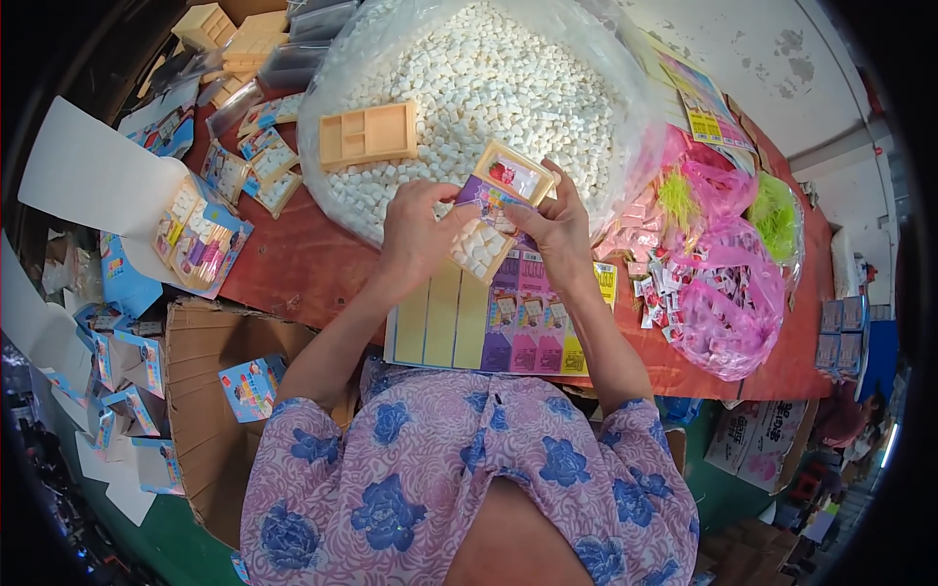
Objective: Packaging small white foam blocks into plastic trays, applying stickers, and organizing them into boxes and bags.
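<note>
A shallow beige tray (503, 261) is held tilted above the near edge of a large clear bag (633, 117). Chunky white pieces fill its lower end, a small packet with a red picture lies in the upper end, and a purple printed band (475, 193) crosses its middle. The left hand (418, 223) pinches the band's left side between thumb and fingers; the right hand (552, 230) clasps the right edge, thumb across the front. The bag is heaped with white pieces (508, 68), and a divided tray (391, 132) rests on them, its compartments bare. Under the hands lie printed label sheets (430, 322). To the right, a pink bag (728, 337) contains small wrapped packets. To the left, a blue display box (230, 249) holds filled trays; nearer, an open cardboard box (195, 391) holds a blue printed carton (252, 389).
</note>
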Available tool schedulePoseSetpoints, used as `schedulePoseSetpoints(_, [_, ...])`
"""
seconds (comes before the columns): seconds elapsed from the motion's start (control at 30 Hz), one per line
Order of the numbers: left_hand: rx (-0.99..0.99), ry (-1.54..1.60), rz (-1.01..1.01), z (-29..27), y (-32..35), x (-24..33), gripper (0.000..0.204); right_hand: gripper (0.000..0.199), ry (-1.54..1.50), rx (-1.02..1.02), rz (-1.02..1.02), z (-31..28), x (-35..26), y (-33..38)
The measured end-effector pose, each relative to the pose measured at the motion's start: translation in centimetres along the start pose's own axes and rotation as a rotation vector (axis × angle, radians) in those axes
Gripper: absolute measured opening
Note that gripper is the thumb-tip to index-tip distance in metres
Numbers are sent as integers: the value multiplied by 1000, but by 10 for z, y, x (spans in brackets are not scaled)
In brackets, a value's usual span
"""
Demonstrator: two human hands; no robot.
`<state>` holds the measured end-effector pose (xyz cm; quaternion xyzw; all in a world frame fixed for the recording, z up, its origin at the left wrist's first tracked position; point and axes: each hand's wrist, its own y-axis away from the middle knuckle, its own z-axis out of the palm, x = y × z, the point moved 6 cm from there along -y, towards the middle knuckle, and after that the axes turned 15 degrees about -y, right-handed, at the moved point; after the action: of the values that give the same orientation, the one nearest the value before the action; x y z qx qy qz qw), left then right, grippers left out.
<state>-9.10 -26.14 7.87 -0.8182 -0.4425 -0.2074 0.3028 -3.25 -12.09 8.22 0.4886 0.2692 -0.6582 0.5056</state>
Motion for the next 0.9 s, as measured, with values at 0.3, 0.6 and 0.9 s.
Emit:
schedulePoseSetpoints(0.3, [-398,871,-290,22,-3,-9,19,76,1364,248,-916,26,-48,9])
schedulePoseSetpoints(0.6, [-203,911,-221,22,0,-14,17,19,233,-21,-333,4,-5,-11])
schedulePoseSetpoints(0.9, [-308,929,-253,23,8,-9,17,23,-195,-218,78,1,23,-5])
